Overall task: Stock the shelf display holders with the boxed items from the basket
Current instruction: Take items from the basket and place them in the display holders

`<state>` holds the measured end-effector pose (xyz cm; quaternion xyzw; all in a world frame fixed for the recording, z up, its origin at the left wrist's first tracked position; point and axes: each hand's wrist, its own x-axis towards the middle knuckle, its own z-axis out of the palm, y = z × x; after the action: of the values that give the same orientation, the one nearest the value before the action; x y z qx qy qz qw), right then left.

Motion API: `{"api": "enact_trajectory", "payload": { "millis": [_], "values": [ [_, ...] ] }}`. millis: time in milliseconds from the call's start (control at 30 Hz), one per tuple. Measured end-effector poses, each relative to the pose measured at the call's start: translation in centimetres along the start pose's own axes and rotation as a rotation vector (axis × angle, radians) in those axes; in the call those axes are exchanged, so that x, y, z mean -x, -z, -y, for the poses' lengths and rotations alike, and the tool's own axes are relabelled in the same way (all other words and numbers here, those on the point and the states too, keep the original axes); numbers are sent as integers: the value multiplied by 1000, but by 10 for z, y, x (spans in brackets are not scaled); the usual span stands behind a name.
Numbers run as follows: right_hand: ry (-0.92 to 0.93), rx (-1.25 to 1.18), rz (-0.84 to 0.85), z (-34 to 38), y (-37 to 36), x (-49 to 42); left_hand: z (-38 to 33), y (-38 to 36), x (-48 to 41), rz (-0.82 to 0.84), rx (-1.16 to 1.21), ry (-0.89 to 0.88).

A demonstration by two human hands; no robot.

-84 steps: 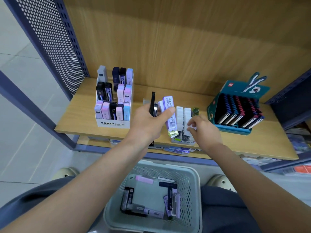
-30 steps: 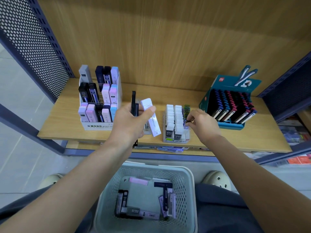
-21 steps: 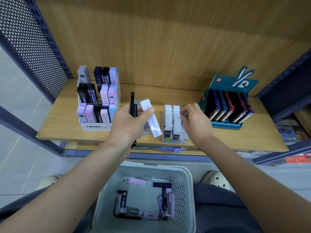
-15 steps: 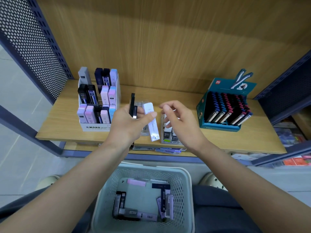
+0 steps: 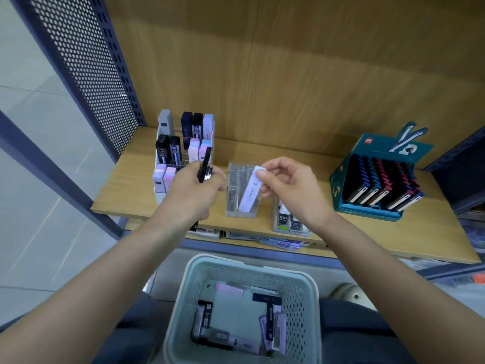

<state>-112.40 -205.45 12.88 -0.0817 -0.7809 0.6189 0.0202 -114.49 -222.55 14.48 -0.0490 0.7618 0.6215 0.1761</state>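
basket (image 5: 181, 298): pale grey-green, perforated walls, nearest the camera, between the person's knees, below the shelf edge
boxed items (image 5: 270, 319): slim black, lilac and pink boxes lying flat along the basket's floor edges, middle of the floor bare
left hand (image 5: 195, 191): fingers curled tight round the black boxes, over the shelf front, just right of the white tiered display
black boxes (image 5: 204, 165): slim, upright in the left fist, tops sticking up above the knuckles; count unclear, looks like two
right hand (image 5: 294, 190): thumb and fingertips pinching the top end of the white box, other fingers loosely curled
white box (image 5: 250, 193): long, slim, tilted with its top to the right; lower end down inside the clear holder, top end in the right hand
clear holder (image 5: 235, 179): transparent, with divided slots, on the shelf between the two hands, near the front edge
small holder (image 5: 288, 222): white boxes marked 100, on the shelf under the right wrist, partly hidden
shelf (image 5: 131, 185): light wood board, carries all the holders
lower shelf stock (image 5: 280, 243): flat packets under the board, blurred
white tiered display (image 5: 183, 143): stepped rows of grey, black, navy, pink and blue boxes, left part of the shelf
teal display box (image 5: 380, 179): right part of the shelf, dark cases with blue and red edges, well apart from the hands
side panel (image 5: 86, 61): dark perforated metal, left
back panel (image 5: 288, 74): wood grain, farthest
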Motion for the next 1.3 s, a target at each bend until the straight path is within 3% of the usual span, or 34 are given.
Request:
{"api": "enact_trajectory", "payload": {
  "millis": [167,367,800,1300],
  "values": [
    [84,147,-33,-4,-26,-15,1,47,-11,-141,131,55],
    [202,289,-12,-9,-66,-36,14,95,-18,-294,114,72],
    [270,536,140,-38,-126,-73,13,124,-8,-261,208,62],
    [376,782,154,-39,-103,-81,14,126,-9,-242,216,64]
  ]
}}
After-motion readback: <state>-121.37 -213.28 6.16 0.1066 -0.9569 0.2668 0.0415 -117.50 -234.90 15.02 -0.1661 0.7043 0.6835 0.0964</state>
